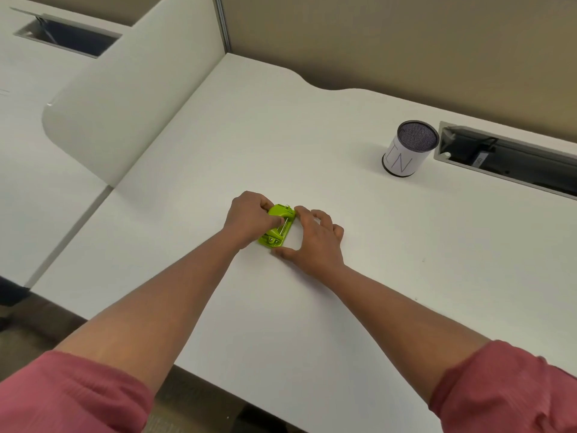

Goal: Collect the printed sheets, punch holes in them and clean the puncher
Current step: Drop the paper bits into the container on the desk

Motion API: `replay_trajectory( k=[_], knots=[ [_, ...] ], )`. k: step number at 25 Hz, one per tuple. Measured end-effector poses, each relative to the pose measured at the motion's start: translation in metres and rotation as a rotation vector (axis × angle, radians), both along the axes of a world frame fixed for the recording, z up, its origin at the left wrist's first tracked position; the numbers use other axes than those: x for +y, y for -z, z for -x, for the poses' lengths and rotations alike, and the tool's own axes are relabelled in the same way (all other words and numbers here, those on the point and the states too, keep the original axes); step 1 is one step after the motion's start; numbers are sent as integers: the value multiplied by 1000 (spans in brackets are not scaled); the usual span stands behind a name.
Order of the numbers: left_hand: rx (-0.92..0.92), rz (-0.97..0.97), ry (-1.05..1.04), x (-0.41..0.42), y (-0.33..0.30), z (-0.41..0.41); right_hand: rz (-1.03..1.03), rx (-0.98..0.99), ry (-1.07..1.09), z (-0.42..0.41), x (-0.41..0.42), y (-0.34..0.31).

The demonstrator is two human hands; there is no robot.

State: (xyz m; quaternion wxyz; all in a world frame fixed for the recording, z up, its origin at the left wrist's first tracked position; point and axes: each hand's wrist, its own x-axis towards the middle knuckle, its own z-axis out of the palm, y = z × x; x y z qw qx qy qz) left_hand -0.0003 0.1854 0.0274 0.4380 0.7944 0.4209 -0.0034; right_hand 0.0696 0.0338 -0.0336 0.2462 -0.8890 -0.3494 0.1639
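Observation:
A small lime-green hole puncher point(278, 226) lies on the white desk point(312, 307) at the middle of the view, with its metal rod showing on top. My left hand point(248, 218) grips the puncher's left side, fingers curled over its top. My right hand point(315, 239) holds the puncher's right side, the thumb at its near end and a finger at its far end, while the other fingers rest spread on the desk. No printed sheets are in view.
A mesh cup point(407, 148) wrapped in white paper with letters on it stands at the back right. Beside it is an open cable slot point(505, 160) in the desk. A white divider panel point(125, 104) rises on the left, with another desk beyond it.

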Motion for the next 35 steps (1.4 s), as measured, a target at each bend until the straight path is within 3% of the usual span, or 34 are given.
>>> replay_trajectory(
  k=[8, 13, 16, 21, 26, 31, 35],
  knots=[
    [50, -23, 20, 1, -3, -2, 28, -1, -62, -1, -5, -2],
    [-11, -296, -5, -25, -9, -8, -74, -11, -45, -10, -44, -14],
    [-76, -470, 81, -69, -6, -21, -56, -34, 6, -22, -84, -26],
    [-166, -358, 361, -141, 16, -45, -27, -36, 106, -50, -162, -41],
    [-186, -340, 507, -193, 37, -65, -3, 157, 198, -67, -235, -38],
    [-270, -529, 484, -207, 53, -69, -8, 322, 175, -67, -268, -32],
    [-241, -619, 513, -208, 59, -71, 5, 335, 148, -65, -264, -30]
  ],
)
